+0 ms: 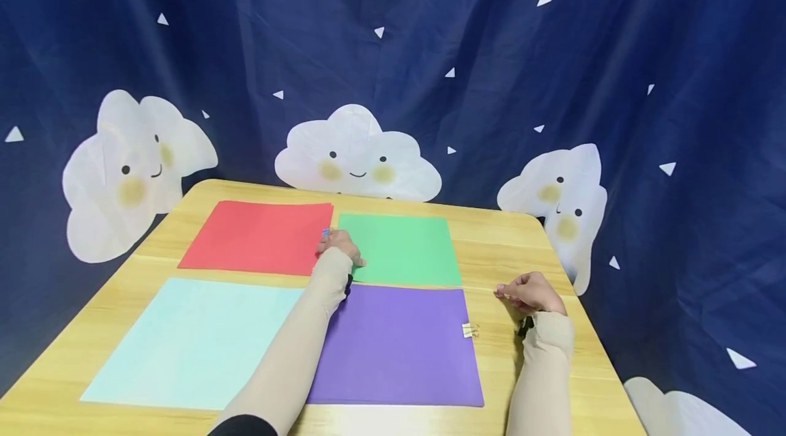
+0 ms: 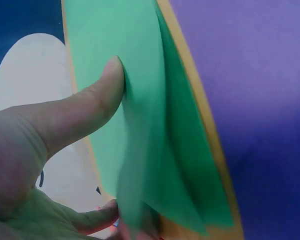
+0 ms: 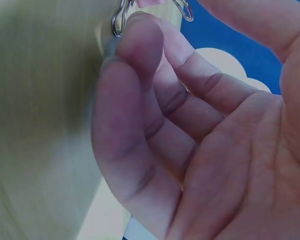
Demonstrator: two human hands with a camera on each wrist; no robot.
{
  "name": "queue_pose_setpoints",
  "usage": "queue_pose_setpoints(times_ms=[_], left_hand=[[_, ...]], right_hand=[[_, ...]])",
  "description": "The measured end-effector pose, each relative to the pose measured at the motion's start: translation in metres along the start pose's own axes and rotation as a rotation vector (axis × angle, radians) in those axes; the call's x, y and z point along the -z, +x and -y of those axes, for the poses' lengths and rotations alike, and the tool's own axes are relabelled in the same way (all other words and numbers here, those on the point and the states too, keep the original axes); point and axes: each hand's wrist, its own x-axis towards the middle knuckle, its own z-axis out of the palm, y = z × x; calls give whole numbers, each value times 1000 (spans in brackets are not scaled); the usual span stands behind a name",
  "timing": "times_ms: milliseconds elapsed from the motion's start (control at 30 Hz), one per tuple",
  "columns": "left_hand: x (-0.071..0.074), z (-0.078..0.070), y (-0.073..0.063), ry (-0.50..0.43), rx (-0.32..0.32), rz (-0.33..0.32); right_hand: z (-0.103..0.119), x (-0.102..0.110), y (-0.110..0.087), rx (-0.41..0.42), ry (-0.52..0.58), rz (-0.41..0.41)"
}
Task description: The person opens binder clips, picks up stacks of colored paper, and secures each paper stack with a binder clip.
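Observation:
My left hand (image 1: pixel 339 243) is at the left edge of a stack of green paper (image 1: pixel 405 248). In the left wrist view its thumb (image 2: pixel 112 82) lies on the top sheet and the fingers reach round the edge, partly hidden beneath. The green sheets bow up there, with a gap between layers. Off to the right, low over the table, my right hand (image 1: pixel 533 293) holds a pink binder clip (image 3: pixel 149 2) at its fingertips. The clip's silver wire handles show at the top of the right wrist view, and its body is mostly cut off.
Red paper (image 1: pixel 258 235) lies at the back left, with a blue clip (image 1: pixel 326 232) on its right edge. Light blue paper (image 1: pixel 190 340) and purple paper (image 1: pixel 399 347) lie in front. A pale gold binder clip (image 1: pixel 469 330) grips the purple stack. A cloud-patterned curtain (image 1: pixel 393 67) hangs behind the table.

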Motion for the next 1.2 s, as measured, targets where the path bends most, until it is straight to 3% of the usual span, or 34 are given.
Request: queue_pose_setpoints(times_ms=[200,400,567,700,867,1200], left_hand=[[6,-3,-6,2,-6,-8],[7,5,-10,-108,12,7],[7,9,-13,-140,11,8],[6,8,-14,-128,-1,-2],[2,3,-16,-47,-6,-54],[-2,-6,-20,-112,-17,-96]], right_hand=[[5,-1,-1,-16,-4,6],[6,-1,0,2,-32,23],[4,-3,0,7,-50,50],[4,-2,-1,13,-44,58],[6,0,-2,13,-57,62],[4,3,-2,15,-63,49]])
